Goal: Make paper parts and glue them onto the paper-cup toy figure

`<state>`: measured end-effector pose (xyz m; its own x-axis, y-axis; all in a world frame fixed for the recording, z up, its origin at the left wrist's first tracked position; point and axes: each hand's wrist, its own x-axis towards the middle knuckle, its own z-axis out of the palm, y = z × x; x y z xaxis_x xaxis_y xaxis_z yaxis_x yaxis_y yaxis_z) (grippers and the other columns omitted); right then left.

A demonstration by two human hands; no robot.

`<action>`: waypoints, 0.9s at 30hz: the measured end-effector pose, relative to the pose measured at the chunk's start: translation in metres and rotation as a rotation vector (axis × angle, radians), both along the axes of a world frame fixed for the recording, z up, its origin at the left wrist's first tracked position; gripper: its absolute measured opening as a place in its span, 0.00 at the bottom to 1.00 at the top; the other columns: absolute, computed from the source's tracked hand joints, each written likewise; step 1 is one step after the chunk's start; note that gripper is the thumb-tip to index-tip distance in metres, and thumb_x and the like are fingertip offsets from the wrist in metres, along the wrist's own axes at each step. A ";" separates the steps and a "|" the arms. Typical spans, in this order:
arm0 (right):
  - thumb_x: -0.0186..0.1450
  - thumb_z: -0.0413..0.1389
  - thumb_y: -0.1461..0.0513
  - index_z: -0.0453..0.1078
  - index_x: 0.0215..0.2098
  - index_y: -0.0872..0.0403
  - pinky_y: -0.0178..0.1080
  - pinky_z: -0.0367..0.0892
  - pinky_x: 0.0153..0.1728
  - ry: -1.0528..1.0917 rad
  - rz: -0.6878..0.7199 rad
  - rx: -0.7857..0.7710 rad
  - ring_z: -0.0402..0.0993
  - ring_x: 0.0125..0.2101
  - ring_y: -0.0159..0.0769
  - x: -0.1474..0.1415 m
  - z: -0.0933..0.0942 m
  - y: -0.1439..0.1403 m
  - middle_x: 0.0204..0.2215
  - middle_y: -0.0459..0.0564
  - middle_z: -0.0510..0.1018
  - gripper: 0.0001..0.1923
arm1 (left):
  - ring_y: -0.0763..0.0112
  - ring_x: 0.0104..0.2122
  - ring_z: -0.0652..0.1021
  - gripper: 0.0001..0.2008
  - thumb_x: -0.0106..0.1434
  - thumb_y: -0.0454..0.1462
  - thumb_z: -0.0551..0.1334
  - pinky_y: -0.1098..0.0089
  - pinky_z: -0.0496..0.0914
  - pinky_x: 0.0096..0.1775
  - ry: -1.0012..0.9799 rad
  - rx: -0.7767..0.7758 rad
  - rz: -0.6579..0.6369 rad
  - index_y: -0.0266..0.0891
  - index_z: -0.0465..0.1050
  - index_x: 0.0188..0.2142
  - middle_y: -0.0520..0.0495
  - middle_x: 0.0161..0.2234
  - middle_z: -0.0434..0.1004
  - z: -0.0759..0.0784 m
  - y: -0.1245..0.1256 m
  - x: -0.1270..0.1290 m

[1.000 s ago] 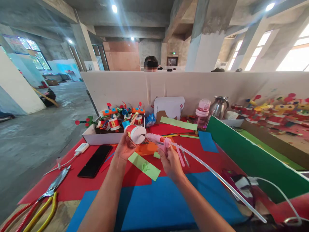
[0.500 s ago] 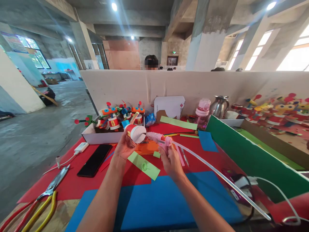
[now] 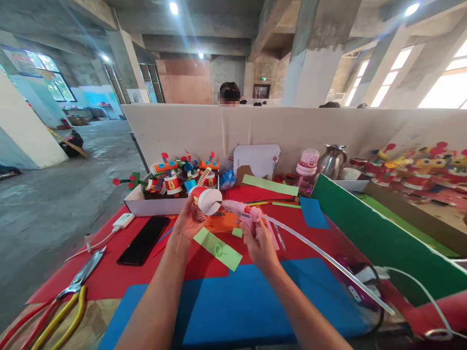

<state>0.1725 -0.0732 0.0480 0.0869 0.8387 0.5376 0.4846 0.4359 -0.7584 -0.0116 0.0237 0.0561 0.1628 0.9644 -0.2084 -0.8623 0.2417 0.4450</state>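
My left hand [image 3: 188,221] is closed around a red and white paper cup [image 3: 207,200], tipped on its side with its white round end facing right. Folded paper strips [image 3: 205,177] and a blue paper piece stick out from the cup. My right hand [image 3: 260,240] grips a pink hot glue gun [image 3: 241,209] by its handle. The gun's nozzle is at the cup's white end; whether it touches I cannot tell. A long clear glue stick [image 3: 328,261] runs out of the gun's back. Below the hands lies a light green paper strip [image 3: 219,249] with a small curled green bit on it.
Scissors [image 3: 78,282] and a black phone [image 3: 143,241] lie at left. A white box [image 3: 153,209] of finished cup figures stands behind. At right are a green-sided box [image 3: 350,233], a pink bottle [image 3: 307,167] and a metal jug [image 3: 331,163]. Blue sheets [image 3: 233,306] cover the front.
The glue stick's free end has swung up and left a little. Both hands, the cup and the glue gun stay almost where they were.
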 end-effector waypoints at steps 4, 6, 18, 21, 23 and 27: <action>0.67 0.49 0.56 0.66 0.39 0.54 0.35 0.58 0.19 0.002 0.010 -0.029 0.64 0.19 0.33 0.000 -0.001 -0.001 0.20 0.44 0.68 0.11 | 0.67 0.29 0.81 0.12 0.66 0.42 0.56 0.68 0.74 0.37 -0.010 0.021 0.010 0.38 0.75 0.40 0.48 0.28 0.82 0.001 -0.001 0.002; 0.67 0.48 0.56 0.65 0.38 0.54 0.35 0.57 0.19 -0.009 0.026 -0.020 0.62 0.18 0.33 -0.001 -0.001 -0.002 0.18 0.43 0.66 0.10 | 0.67 0.29 0.81 0.12 0.66 0.42 0.56 0.68 0.74 0.36 -0.002 0.041 -0.007 0.38 0.75 0.39 0.48 0.28 0.82 0.000 -0.001 0.001; 0.67 0.48 0.57 0.64 0.37 0.54 0.35 0.57 0.20 0.002 0.009 0.038 0.63 0.20 0.33 -0.007 0.011 0.002 0.19 0.43 0.67 0.08 | 0.74 0.17 0.76 0.11 0.66 0.39 0.58 0.78 0.67 0.20 -0.059 -0.018 -0.007 0.36 0.75 0.31 0.51 0.18 0.77 -0.003 0.002 -0.002; 0.67 0.48 0.57 0.64 0.37 0.54 0.35 0.57 0.21 0.009 0.013 0.031 0.63 0.20 0.33 -0.007 0.011 0.001 0.19 0.44 0.67 0.08 | 0.73 0.18 0.77 0.11 0.66 0.40 0.58 0.76 0.70 0.23 -0.049 0.029 -0.044 0.36 0.75 0.34 0.50 0.19 0.78 -0.002 0.001 -0.001; 0.67 0.48 0.57 0.64 0.36 0.53 0.35 0.57 0.20 -0.007 0.009 0.043 0.63 0.19 0.32 -0.008 0.010 0.001 0.19 0.44 0.67 0.08 | 0.71 0.21 0.79 0.12 0.65 0.42 0.58 0.74 0.73 0.28 -0.035 0.056 -0.058 0.36 0.76 0.36 0.50 0.21 0.79 -0.002 0.001 0.000; 0.66 0.48 0.57 0.64 0.35 0.53 0.35 0.58 0.21 -0.029 -0.024 0.073 0.63 0.20 0.33 -0.008 0.009 0.002 0.20 0.44 0.67 0.08 | 0.66 0.30 0.81 0.14 0.65 0.43 0.58 0.70 0.75 0.34 -0.031 0.091 -0.084 0.35 0.75 0.41 0.46 0.28 0.82 -0.002 0.001 0.001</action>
<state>0.1646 -0.0712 0.0574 0.0897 0.7950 0.5999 0.5167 0.4778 -0.7104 -0.0104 0.0244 0.0544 0.2490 0.9617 -0.1145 -0.8542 0.2738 0.4420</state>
